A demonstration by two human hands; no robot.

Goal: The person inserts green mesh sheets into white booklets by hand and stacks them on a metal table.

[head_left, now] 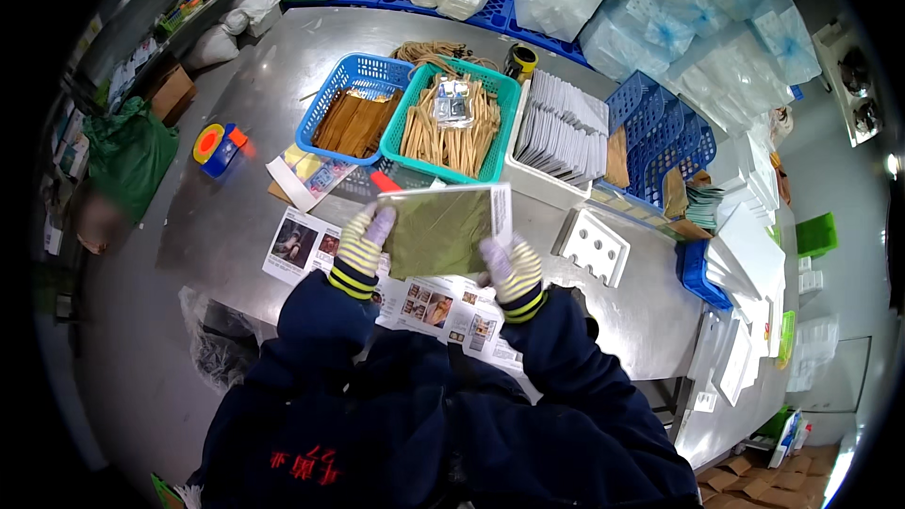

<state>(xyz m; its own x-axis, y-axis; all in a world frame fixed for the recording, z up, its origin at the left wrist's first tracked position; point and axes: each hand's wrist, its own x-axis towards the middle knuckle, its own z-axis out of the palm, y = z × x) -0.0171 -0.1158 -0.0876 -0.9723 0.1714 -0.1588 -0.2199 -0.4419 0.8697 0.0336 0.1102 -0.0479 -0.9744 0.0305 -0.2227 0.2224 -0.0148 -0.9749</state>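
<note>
A flat, rectangular olive-green packet (438,234) with white along its top and right edges is held up between my gloved hands over the near side of the steel table. My left hand (363,247) grips its left edge, the thumb at the upper corner. On the right edge, my right hand (512,273) has closed around the lower part. Both gloves are pale with yellow and dark striped cuffs. Printed sheets with photos (438,309) lie below the packet, partly covered by it. Whatever is behind the packet stays hidden.
Beyond my hands stand a blue basket (304,127) of brown strips, a teal basket (514,123) of tan strips and a white bin (547,184) of upright packets. A tape dispenser (219,149) sits left, a holed white tray (596,247) right. Blue racks (650,137) stand farther right.
</note>
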